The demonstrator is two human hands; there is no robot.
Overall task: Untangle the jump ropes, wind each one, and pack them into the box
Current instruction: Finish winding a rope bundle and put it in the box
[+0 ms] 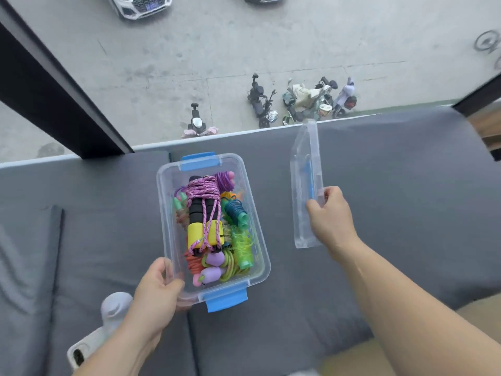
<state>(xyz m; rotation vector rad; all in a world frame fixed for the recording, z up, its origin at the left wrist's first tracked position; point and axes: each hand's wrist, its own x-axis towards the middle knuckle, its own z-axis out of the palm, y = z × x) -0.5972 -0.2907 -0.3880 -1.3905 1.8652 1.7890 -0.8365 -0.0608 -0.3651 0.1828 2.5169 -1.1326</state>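
Clear plastic box (168,213) on grey cushion (379,213) holds wound jump ropes (206,213); left hand (157,286) grips its near-left corner, right hand (329,213) pinches the upright lid (305,169).

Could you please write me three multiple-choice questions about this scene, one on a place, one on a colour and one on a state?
1. Where is the lid relative to the box?
A. Resting on top of it.
B. To its right, held tilted by the right hand.
C. Underneath it.

2. What colour are the box's latches?
A. Red.
B. Yellow.
C. Blue.

3. What state is the box in?
A. Open, with wound jump ropes inside.
B. Closed.
C. Open and empty.

Answers:
1 B: the right hand grips the lid beside the box, over the grey cushion.
2 C: both end latches are blue.
3 A: nothing covers the box, coloured rope bundles fill it, and the left hand grips its near corner.
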